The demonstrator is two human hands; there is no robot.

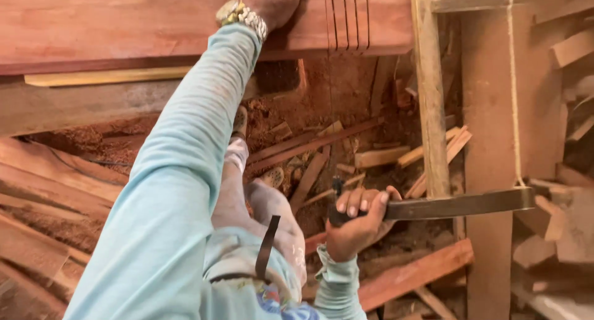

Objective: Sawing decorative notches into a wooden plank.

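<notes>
Head view: left hand [269, 1] presses flat on the reddish plank [124, 23] up top, while right hand [356, 221] is closed around the frame saw's handle [458, 203]. Loose offcuts [377, 156] underfoot could cause slipping, jerking the saw.

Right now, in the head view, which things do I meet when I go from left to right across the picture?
Stacked reddish planks → light-blue sleeve → left hand on the reddish board → right hand gripping a dark handle → flat metal blade → pale upright wooden strip → thin white cord → wood offcuts.
</notes>
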